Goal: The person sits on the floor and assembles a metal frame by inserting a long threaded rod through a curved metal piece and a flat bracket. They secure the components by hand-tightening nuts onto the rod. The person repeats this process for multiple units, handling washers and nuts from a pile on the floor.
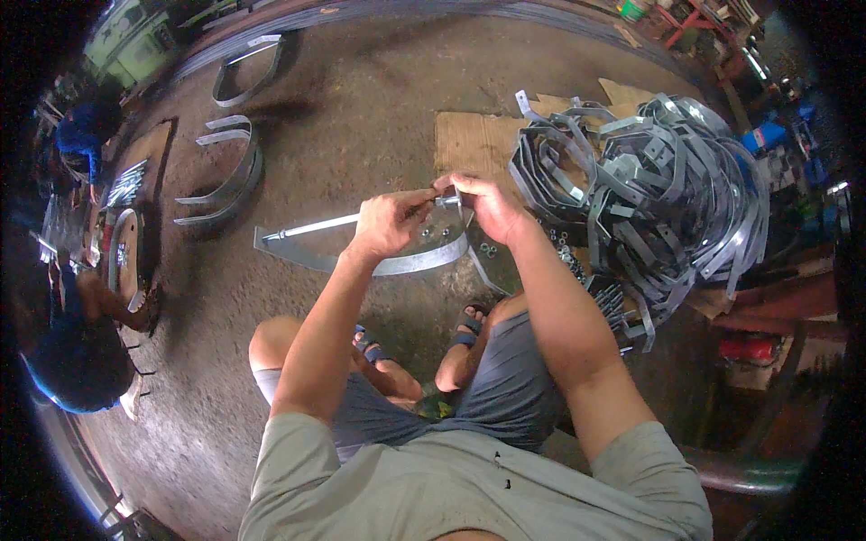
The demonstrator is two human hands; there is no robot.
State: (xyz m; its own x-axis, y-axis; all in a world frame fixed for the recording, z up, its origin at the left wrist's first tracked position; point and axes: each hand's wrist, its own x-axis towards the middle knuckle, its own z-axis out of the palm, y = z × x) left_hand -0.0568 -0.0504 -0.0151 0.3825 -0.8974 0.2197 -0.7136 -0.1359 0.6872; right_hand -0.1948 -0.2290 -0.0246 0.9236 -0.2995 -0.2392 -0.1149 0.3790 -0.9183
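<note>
A curved flat metal strap (pixel 397 264) is in front of me, bowed toward my knees. A long metal rod (pixel 316 225) spans its two ends like a bowstring. My left hand (pixel 390 222) is closed round the rod near its right end. The fingers of my right hand (pixel 492 206) are bent round the strap's right end, where the rod meets it; my fingers partly hide that joint. Several loose nuts (pixel 488 250) lie on the floor beside my right wrist. Another thin strap lies slanting under my right forearm.
A large heap of bent metal straps (pixel 667 171) lies to the right, partly on cardboard (pixel 469 144). Bolts (pixel 609 302) lie by my right knee. More curved straps (pixel 221 185) rest on the floor at left. At the left edge, another person in blue (pixel 77 352) sits near a pile of rods (pixel 129 183).
</note>
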